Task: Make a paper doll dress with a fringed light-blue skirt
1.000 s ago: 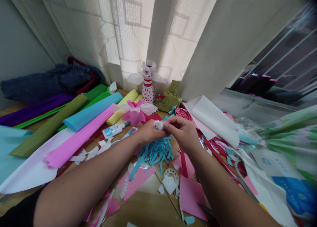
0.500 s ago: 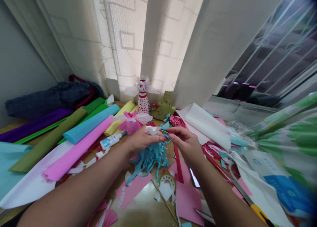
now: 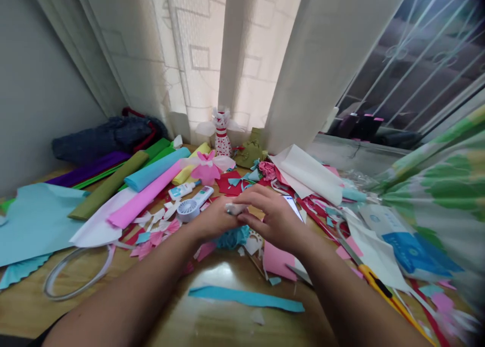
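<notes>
My left hand (image 3: 214,219) and my right hand (image 3: 271,216) meet over the middle of the wooden table (image 3: 212,316). Both pinch a small white paper piece (image 3: 234,208) between their fingertips. Fringed blue paper (image 3: 233,237) hangs under my left hand, partly hidden by it. A pink paper sheet (image 3: 276,260) lies under my right wrist. A long blue paper strip (image 3: 246,297) lies on the table in front of my forearms.
Rolled crepe papers (image 3: 149,183) in several colours lie at the back left beside a glue bottle (image 3: 182,190) and a small white fan (image 3: 188,208). A yellow-handled cutter (image 3: 379,286) lies at the right. Paper dolls (image 3: 222,135) stand by the curtain. Scraps litter the table.
The view has dropped and pulled back, showing more of the near table. My hands came closer together and lower, and my right hand now covers the white piece from above.
</notes>
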`<state>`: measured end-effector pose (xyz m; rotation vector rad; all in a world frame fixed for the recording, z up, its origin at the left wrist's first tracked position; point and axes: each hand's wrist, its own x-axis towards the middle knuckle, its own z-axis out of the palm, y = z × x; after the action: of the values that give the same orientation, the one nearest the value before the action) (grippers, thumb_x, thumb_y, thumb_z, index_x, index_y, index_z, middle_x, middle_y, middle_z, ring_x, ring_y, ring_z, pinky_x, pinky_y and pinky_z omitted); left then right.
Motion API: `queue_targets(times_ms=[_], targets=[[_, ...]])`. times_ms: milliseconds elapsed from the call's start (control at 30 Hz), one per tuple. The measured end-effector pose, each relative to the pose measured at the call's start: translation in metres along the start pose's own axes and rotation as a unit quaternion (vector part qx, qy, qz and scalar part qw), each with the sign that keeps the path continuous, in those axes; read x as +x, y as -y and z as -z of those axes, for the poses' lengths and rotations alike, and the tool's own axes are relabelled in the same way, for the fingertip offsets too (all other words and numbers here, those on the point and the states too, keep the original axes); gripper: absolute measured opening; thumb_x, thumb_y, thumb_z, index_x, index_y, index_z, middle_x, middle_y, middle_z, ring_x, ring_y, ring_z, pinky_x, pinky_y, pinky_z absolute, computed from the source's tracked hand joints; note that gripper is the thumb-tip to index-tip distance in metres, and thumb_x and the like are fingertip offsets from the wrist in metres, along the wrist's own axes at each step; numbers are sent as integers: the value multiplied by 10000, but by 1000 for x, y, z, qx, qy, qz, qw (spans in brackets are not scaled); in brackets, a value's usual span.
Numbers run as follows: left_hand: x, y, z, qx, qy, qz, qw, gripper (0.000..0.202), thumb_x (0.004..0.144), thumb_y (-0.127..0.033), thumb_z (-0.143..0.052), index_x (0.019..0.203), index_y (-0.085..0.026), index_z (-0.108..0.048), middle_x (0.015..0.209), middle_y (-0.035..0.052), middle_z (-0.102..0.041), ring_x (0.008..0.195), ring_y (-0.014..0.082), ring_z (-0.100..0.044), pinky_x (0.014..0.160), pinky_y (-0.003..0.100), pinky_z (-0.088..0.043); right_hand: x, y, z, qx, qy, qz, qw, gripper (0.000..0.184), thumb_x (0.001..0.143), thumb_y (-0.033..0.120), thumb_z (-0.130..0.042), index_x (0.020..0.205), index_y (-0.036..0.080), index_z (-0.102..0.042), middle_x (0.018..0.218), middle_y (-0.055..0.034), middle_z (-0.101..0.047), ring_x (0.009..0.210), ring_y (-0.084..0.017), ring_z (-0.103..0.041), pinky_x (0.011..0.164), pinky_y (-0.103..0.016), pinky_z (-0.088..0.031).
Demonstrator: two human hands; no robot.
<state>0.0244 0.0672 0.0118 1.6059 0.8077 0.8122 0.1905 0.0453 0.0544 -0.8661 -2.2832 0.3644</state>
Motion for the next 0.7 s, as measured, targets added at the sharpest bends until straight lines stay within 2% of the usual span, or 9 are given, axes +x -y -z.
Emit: queue_targets(times_ms=[200, 400, 600, 700], targets=[[-8, 10, 1, -17, -8, 1, 1000, 112, 672, -225, -625, 704, -151, -547, 653, -51, -511, 624, 112, -458, 582, 227, -374, 5, 3, -10, -38, 2, 0, 999, 227, 810, 99, -532, 967, 225, -636, 902, -42, -639, 797, -169, -602, 735, -286, -473], [-8, 18, 3, -42, -6, -5, 999, 161, 640, -226, -682, 738, -147, -581, 697, -34, -557, 668, 131, -501, 621, 242, -399, 11, 3, -13, -51, 24, 11, 998, 246, 809, 89, -514, 932, 223, -679, 836, -38, -647, 729, -154, -602, 680, -261, -463], [-8, 20, 6, -69, 3, -2, 998, 209, 644, -300, -712, 728, -142, -603, 683, -27, -565, 661, 132, -501, 622, 246, -399, 13, 2, -14, -51, 42, 3, 998, 239, 807, 100, -538, 957, 214, -686, 864, -46, -670, 759, -162, -618, 710, -276, -473], [-8, 19, 7, -78, 16, 2, 997, 206, 668, -322, -695, 706, -137, -614, 663, -26, -567, 643, 126, -504, 626, 245, -400, 10, 0, -12, -12, 14, -26, 999, 212, 810, 169, -593, 999, 231, -667, 904, -41, -680, 794, -168, -624, 742, -294, -481]])
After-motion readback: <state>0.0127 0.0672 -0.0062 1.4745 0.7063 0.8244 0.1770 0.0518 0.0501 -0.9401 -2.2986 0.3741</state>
